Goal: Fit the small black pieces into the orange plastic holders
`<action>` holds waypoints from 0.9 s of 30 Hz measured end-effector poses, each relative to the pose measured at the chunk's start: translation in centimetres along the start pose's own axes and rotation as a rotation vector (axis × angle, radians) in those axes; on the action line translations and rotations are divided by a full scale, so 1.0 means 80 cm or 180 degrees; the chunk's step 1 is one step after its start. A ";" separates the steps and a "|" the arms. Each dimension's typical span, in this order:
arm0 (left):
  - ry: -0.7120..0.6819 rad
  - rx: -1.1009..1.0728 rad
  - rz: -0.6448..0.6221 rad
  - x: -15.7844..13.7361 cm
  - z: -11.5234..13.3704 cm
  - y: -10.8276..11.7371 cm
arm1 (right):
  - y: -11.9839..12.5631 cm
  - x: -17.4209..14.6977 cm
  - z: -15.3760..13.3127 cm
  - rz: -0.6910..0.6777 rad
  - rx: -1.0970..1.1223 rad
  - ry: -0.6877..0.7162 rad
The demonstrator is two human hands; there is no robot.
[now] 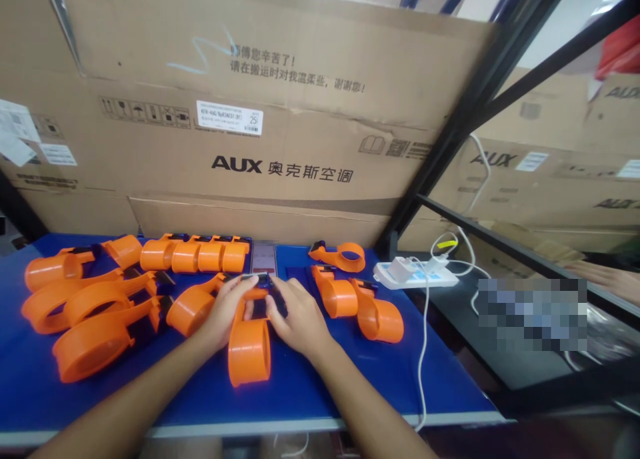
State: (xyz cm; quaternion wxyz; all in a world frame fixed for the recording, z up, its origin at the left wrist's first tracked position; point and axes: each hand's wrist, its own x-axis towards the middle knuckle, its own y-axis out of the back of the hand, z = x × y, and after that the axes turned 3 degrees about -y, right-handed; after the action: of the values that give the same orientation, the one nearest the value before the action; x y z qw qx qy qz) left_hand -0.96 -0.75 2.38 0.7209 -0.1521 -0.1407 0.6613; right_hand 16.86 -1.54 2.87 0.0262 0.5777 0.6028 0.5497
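An orange tape dispenser [249, 353] is held between my two hands over the middle of the blue table, its round hub hanging toward me. My left hand [226, 315] grips its upper left side, thumb along the dark blade end. On the other side, my right hand [302, 317] has its thumb and fingers closed around the same end. Part of that end is hidden by my fingers. Just left of my left hand lies another orange tape dispenser [193, 309]. Right of my right hand are two more, one tape dispenser [341, 297] and a second tape dispenser [381, 320].
More orange dispensers [93, 349] cover the table's left side, with a row [185, 256] along the back. A white power strip [417, 273] trails a cable [424, 359] over the right edge. Cardboard [280, 139] walls the back. Another person's hand [613, 280] shows far right.
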 end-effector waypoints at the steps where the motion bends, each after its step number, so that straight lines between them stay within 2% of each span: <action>1: -0.0022 0.0080 -0.0022 0.000 -0.001 0.001 | 0.002 0.001 0.000 0.0024 0.0074 0.0000; 6: -0.0253 0.0528 -0.0123 0.002 -0.012 0.006 | 0.001 0.000 0.001 0.0049 0.0337 -0.0149; 12: -0.0441 0.0749 -0.0255 -0.001 -0.011 0.003 | 0.002 0.000 -0.001 -0.0123 0.0259 -0.0292; 27: -0.0377 0.0661 -0.0262 0.000 -0.018 0.007 | 0.006 0.004 0.001 -0.0356 0.0144 -0.0205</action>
State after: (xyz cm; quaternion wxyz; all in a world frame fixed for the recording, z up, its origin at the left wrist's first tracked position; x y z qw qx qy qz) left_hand -0.91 -0.74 0.83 0.7497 -0.0314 -0.1199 0.6501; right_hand 17.10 -1.39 3.34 0.0632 0.5610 0.6453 0.5147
